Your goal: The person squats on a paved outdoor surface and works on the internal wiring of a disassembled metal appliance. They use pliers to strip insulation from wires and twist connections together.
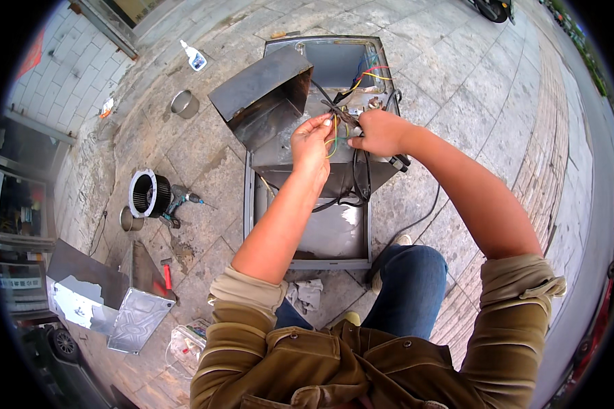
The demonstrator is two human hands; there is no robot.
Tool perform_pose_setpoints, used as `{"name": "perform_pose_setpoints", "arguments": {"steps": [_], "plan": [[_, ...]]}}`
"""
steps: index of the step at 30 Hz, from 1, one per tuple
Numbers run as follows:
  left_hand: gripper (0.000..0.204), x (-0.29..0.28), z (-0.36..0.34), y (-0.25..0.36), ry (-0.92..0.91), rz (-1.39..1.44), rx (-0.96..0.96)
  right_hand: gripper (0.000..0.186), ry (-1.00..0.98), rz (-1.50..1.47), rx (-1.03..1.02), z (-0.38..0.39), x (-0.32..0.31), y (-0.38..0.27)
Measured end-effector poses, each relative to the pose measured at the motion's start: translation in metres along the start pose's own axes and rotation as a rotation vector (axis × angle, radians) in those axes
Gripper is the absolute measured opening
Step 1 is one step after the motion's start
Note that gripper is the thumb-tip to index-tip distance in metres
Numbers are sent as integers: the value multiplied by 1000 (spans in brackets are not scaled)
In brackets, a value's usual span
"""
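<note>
Both my hands are at a tangle of wires over an opened grey sheet-metal housing (310,261) on the pavement. My left hand (310,142) pinches a thin yellow-green wire (335,129) between thumb and fingertips. Close to its right, my right hand (383,132) is closed on wires, partly hidden by its own fingers. A black cable (356,178) hangs in loops below it. Red and yellow wires (370,72) stick up at the housing's far end. A bent, stained metal cover (260,83) stands tilted at the left of the tangle.
To the left lie a black fan wheel with a pale ring (140,194), a cordless drill (176,204), a metal cup (184,103) and a spray bottle (194,57). Nearer are a red-handled hammer (167,274), sheet-metal panels (140,320) and a grey rag (305,294).
</note>
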State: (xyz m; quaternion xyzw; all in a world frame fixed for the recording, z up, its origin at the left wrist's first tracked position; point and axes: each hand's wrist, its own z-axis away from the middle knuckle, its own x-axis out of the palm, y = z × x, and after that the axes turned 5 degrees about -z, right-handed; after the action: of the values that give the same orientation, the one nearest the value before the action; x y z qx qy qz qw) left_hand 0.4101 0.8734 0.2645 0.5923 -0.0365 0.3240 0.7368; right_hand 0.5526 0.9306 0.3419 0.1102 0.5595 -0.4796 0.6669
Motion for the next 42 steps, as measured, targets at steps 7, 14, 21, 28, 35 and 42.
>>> {"name": "perform_pose_setpoints", "arguments": {"steps": [7, 14, 21, 28, 35, 42], "plan": [[11, -4, 1, 8, -44, 13, -39, 50, 40, -69, 78, 10, -5, -8], [8, -7, -1, 7, -31, 27, -41, 50, 155, 208, 83, 14, 2, -20], [9, -9, -2, 4, -41, 6, -29, 49, 178, 190, 88, 4, 13, -13], [12, -8, -2, 10, -74, -55, -25, 37, 136, 97, 87, 4, 12, -5], [13, -20, 1, 27, -106, -184, -35, 49, 464, -558, 207, 106, -10, 18], [13, -14, -1, 31, -150, -436, 44, 85, 506, -152, 558, 179, 64, 135]]}}
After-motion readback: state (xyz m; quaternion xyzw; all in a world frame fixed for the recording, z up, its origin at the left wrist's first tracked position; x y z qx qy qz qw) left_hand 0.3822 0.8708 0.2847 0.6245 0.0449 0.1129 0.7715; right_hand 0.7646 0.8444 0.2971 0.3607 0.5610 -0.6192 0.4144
